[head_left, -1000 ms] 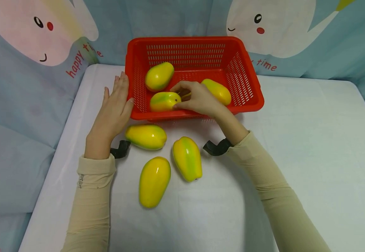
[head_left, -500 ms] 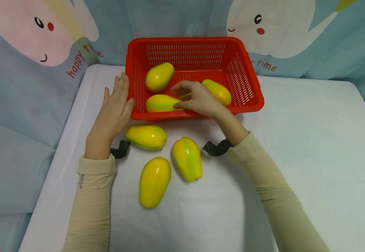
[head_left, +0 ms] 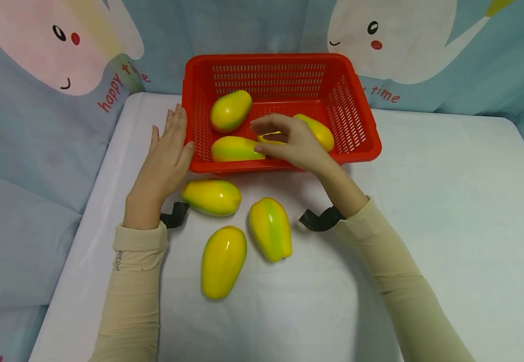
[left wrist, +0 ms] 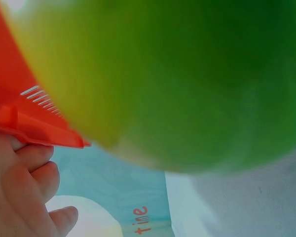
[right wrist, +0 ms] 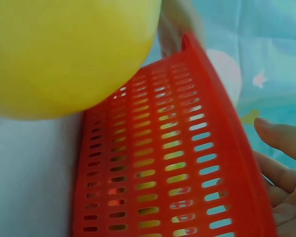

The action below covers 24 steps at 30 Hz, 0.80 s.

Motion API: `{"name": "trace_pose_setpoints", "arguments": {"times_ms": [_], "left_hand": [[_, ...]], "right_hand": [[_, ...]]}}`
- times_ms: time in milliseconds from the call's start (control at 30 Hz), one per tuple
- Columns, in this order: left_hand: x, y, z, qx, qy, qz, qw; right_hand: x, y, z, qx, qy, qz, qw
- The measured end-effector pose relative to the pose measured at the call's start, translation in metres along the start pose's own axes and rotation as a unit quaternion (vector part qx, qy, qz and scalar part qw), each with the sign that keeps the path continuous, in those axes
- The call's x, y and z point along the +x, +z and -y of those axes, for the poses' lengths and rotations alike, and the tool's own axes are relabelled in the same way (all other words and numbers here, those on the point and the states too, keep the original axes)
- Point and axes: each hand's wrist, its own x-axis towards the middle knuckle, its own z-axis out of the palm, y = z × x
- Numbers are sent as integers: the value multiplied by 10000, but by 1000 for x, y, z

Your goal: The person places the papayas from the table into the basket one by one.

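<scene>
The red basket [head_left: 266, 58] sits at the far edge of the white tabletop [head_left: 447, 201], close to the blue backdrop [head_left: 252, 25]; from its right wall the surface runs wide to the right-hand edge, giving me sideways room. My left hand [head_left: 164, 151] lies straight-fingered along the outer left wall. My right hand [head_left: 300, 146] reaches over the near rim, thumb spread apart from the arched fingers; I can't tell whether the thumb touches the front fruit [head_left: 234, 149]. That fruit lies inside along the near wall, long axis left to right. The back fruit [head_left: 231, 110] slants from near left to back right, the right-hand fruit [head_left: 319, 133] from back left to near right. Outside, 3 more lie nearer me: the crosswise fruit [head_left: 212, 197] just before the basket, the middle fruit [head_left: 271, 229] slanting near-right, the nearest fruit [head_left: 223, 262] near-left.
</scene>
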Motion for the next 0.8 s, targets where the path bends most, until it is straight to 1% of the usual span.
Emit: {"name": "trace_pose_setpoints", "arguments": {"times_ms": [333,567,800], "left_hand": [[0,0,1,17,-45,27,10000],[0,0,-1,39,-25,9,10000],[0,-1,-2,10,-48,18,10000]], "right_hand": [[-25,3,12,146,-522,128,9984],[-45,5,18,60,-557,106,9984],[-66,6,20,-195,-766,162,9967]]}}
